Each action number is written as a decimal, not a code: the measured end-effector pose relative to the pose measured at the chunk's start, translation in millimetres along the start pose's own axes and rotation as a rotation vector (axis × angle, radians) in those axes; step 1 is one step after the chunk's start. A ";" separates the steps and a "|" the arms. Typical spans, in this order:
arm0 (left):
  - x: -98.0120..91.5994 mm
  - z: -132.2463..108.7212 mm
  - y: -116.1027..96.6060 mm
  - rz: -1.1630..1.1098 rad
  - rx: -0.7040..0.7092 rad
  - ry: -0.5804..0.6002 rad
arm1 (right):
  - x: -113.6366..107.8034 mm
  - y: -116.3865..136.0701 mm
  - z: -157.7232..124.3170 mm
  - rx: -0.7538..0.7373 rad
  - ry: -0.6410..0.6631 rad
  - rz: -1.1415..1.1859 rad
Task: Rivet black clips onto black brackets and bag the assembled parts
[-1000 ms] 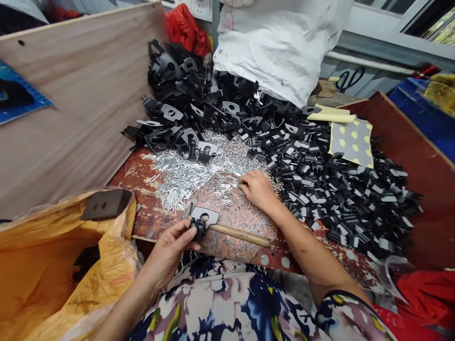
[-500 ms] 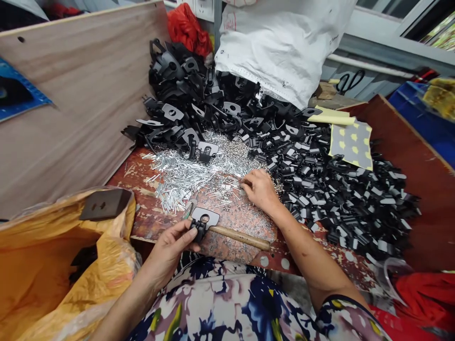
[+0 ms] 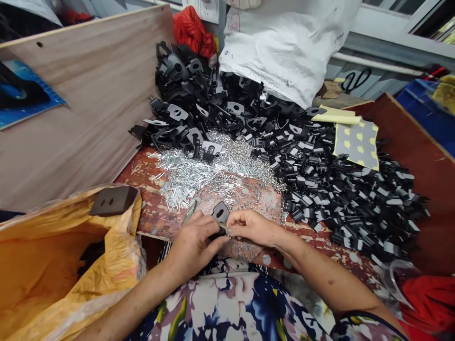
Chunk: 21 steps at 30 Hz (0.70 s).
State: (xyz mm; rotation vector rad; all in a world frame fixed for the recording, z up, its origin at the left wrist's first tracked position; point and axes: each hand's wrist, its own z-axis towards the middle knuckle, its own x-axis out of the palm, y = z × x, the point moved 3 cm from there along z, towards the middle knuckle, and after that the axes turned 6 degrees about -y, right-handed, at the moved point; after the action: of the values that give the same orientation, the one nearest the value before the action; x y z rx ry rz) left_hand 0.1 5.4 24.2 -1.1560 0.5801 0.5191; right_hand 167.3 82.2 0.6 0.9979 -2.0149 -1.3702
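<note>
My left hand (image 3: 199,240) is closed around a black plastic clip part (image 3: 221,212), whose flat grey face with a hole sticks up between both hands. Against the part's lower edge, my right hand (image 3: 250,228) pinches thumb and forefinger together. A tiny glint shows at those fingertips, too small to name. Just behind my left hand lies the greenish metal end of a tool (image 3: 191,210); its wooden handle is hidden by my hands. Loose metal pins (image 3: 188,173) are heaped on the worn red tabletop (image 3: 151,215) beyond, beside a pile of small metal springs (image 3: 245,154).
Large black clip parts (image 3: 185,76) are piled at the back left, small black plastic pieces (image 3: 320,175) at the right. A white sack (image 3: 273,47) hangs behind. A yellow bag (image 3: 121,255) stands at the left, below a wooden board (image 3: 88,104). A spotted sheet (image 3: 356,142) lies on the right pile.
My right hand has come back from the metal pile to the clip part. My left hand has moved right with the part and now covers the tool's wooden handle.
</note>
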 end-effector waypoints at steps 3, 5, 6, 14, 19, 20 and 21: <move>3.2 -0.3 -3.8 0.053 0.064 0.017 | 5.2 -4.9 -1.2 0.023 -0.020 -0.048; 2.4 -3.0 0.5 0.059 0.028 -0.008 | -5.1 -0.6 2.0 -0.039 -0.120 -0.268; 1.0 -4.5 4.3 0.049 -0.012 -0.035 | -13.3 3.6 4.5 -0.090 -0.227 -0.445; 1.0 -13.8 44.3 -0.566 -0.603 -0.308 | -33.0 11.8 43.1 -0.224 -0.485 -1.457; 3.3 -19.2 51.6 -1.070 -0.879 -0.394 | -50.1 5.1 46.7 -0.325 -0.546 -1.395; 1.6 -19.3 51.7 -1.136 -0.878 -0.411 | -54.4 7.1 43.1 -0.380 -0.585 -1.304; -0.3 -19.2 51.7 -1.191 -0.866 -0.426 | -57.0 10.9 38.0 -0.447 -0.624 -1.182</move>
State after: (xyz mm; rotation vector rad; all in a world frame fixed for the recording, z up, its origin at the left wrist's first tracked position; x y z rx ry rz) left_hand -36.8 3.8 -16.7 -1.8709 -0.8037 -0.0813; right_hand 170.5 151.4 -3.3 1.7835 -1.2245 -2.8566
